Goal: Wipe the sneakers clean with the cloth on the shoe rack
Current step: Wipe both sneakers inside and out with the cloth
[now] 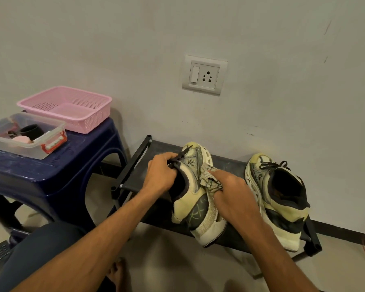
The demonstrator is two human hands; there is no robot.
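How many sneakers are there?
2. The tilted sneaker is over the shoe rack, gripped by the left hand while the right hand presses the cloth on it. The upright sneaker stands at the rack's right end. No others show.

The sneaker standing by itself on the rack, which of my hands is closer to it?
Right. Your right hand, holding the cloth against the tilted sneaker, is just beside the lone sneaker. Your left hand grips the tilted sneaker's opening, on its far side.
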